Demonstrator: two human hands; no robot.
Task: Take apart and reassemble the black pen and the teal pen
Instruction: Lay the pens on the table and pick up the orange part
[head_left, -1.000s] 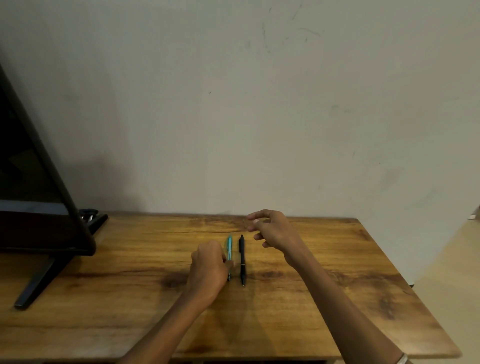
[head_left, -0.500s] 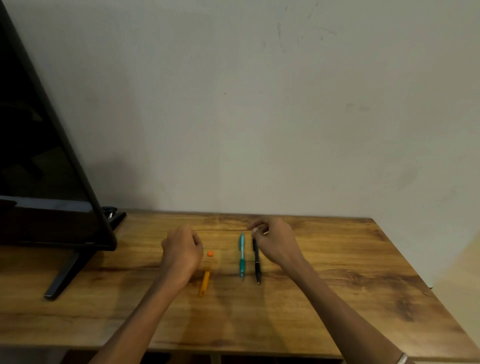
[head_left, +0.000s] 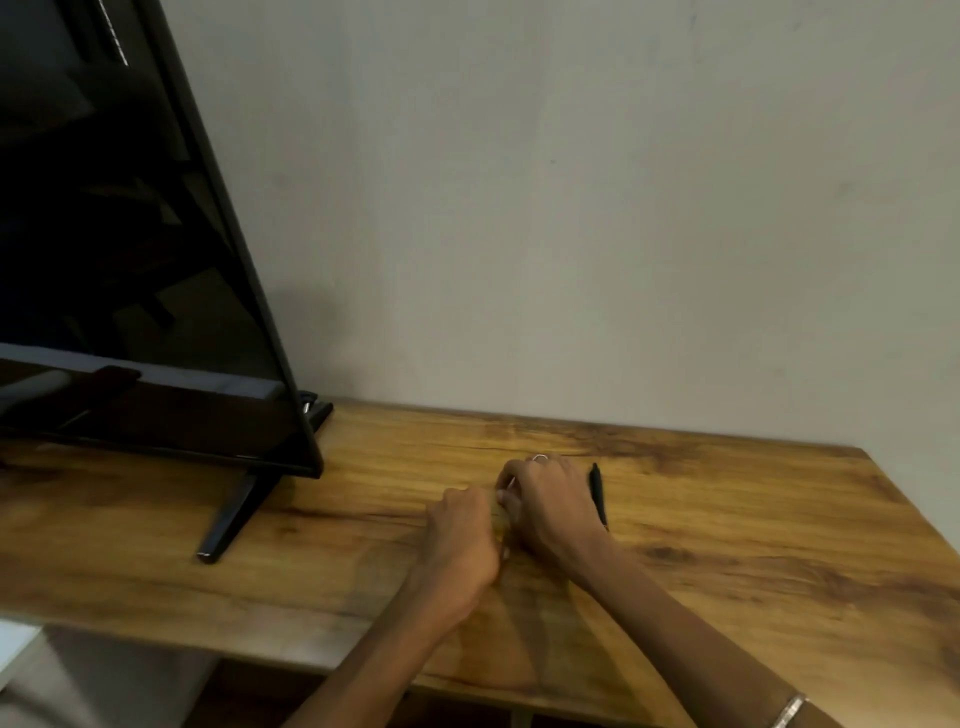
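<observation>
The black pen (head_left: 598, 493) lies on the wooden table (head_left: 753, 545), pointing away from me, just right of my right hand (head_left: 553, 506) and apart from it. That hand has its fingers curled, and a thin pale rod (head_left: 511, 481) sticks out at its fingertips. My left hand (head_left: 462, 535) is curled knuckles-up right against it, and a blurred yellowish bit (head_left: 500, 521) shows between the two. Whether the left hand holds anything is hidden. The teal pen is not visible; the hands cover the spot left of the black pen.
A black flat screen (head_left: 130, 260) on a black foot (head_left: 228, 519) fills the left side of the table. A pale wall stands right behind the table. The table's front edge (head_left: 260, 642) runs near my forearms, and its right end (head_left: 914, 519) is close.
My view swung left. Both hands came together left of the black pen, covering the teal pen and the orange pen and cap seen half a second ago. The black pen has not moved.
</observation>
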